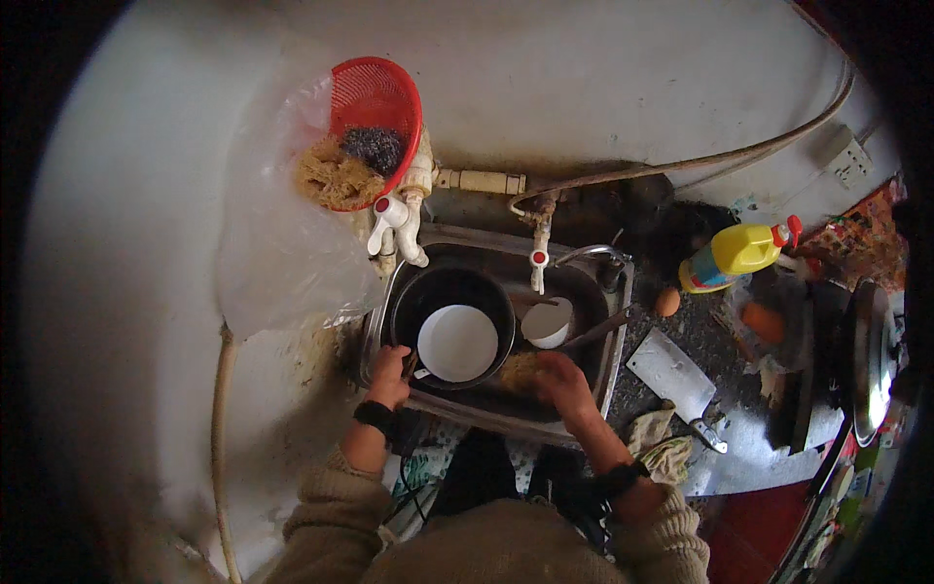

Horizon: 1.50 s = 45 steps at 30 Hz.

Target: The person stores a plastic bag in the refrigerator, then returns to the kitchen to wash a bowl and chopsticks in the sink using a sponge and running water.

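Observation:
A black basin (pixel 401 316) stands in the left part of the metal sink (pixel 516 420). Inside the basin sits a white enamel mug (pixel 457 343), its handle pointing toward my left hand. My left hand (pixel 391 376) is closed at the basin's near left edge, beside that handle; what its fingers hold is too small to make out. My right hand (pixel 564 383) is closed on a tan fibrous scrubber (pixel 520 372) low in the sink, just right of the basin. Beyond it, a white cup (pixel 547 322) lies tilted, next to a long dark handle (pixel 595 329).
Two taps (pixel 397 229) (pixel 539 259) reach over the sink's back edge. A red strainer (pixel 401 97) with scourers hangs at the upper left above a clear plastic bag (pixel 282 243). Right of the sink are a cleaver (pixel 673 375), an egg (pixel 667 302) and a yellow bottle (pixel 741 249).

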Each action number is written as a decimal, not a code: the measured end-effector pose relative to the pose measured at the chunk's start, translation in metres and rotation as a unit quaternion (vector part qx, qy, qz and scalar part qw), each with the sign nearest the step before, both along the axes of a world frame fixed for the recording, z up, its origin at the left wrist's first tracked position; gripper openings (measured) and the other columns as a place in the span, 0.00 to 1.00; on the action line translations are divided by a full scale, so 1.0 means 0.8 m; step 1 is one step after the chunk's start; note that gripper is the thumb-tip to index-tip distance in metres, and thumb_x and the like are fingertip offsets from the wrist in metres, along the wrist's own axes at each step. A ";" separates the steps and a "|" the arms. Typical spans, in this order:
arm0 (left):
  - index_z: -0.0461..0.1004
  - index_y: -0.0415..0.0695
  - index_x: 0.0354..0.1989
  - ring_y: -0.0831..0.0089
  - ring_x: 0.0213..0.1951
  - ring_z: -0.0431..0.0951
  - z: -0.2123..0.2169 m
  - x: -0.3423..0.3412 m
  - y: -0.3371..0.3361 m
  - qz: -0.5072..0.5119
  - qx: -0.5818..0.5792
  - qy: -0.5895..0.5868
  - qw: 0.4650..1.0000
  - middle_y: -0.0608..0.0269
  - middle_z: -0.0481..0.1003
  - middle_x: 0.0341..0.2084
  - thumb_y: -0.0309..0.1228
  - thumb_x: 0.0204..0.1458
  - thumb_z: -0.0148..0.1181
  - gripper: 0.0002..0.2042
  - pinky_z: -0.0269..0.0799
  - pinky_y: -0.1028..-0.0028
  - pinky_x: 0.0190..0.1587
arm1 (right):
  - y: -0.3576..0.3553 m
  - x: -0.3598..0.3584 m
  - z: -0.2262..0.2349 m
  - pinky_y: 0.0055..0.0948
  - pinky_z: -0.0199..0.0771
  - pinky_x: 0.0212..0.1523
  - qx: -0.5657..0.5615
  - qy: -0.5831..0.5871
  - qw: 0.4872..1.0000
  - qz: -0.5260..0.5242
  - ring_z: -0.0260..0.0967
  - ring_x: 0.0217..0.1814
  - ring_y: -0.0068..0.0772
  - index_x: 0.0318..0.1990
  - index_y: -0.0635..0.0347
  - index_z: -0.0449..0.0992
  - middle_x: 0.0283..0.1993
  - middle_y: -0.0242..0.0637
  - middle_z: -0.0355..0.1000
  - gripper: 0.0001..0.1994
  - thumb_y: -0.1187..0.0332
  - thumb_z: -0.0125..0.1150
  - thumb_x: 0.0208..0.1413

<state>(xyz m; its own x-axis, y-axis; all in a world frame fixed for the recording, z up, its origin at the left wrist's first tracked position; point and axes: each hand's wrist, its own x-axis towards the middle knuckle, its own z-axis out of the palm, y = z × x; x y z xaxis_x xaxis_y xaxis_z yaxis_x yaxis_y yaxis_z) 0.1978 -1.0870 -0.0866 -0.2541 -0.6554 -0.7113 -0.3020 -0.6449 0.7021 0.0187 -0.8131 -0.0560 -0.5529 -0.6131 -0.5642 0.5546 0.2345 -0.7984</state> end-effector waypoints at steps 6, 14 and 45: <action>0.70 0.49 0.38 0.70 0.37 0.69 -0.012 0.024 -0.030 -0.089 0.021 -0.004 0.996 0.66 0.69 0.32 0.32 0.49 0.57 0.08 0.70 0.65 0.36 | -0.043 0.019 -0.032 0.32 0.72 0.45 0.026 0.252 0.967 0.036 0.69 0.48 0.42 0.52 0.58 0.69 0.47 0.43 0.69 0.18 0.73 0.56 0.51; 0.62 0.47 0.48 0.65 0.37 0.70 0.009 0.011 -0.007 -0.058 0.021 -0.019 0.998 0.62 0.68 0.38 0.23 0.47 0.61 0.20 0.76 0.58 0.39 | -0.104 0.042 -0.034 0.39 0.63 0.58 0.060 0.502 0.845 0.176 0.62 0.58 0.46 0.47 0.56 0.74 0.48 0.45 0.70 0.17 0.70 0.58 0.47; 0.71 0.42 0.35 0.47 0.38 0.76 -0.043 -0.105 -0.031 -0.461 -0.408 -0.216 0.758 0.47 0.76 0.32 0.29 0.45 0.61 0.10 0.71 0.57 0.40 | -0.125 0.042 -0.101 0.33 0.61 0.59 0.072 0.118 0.988 -0.073 0.58 0.62 0.40 0.64 0.59 0.54 0.62 0.45 0.58 0.35 0.71 0.63 0.49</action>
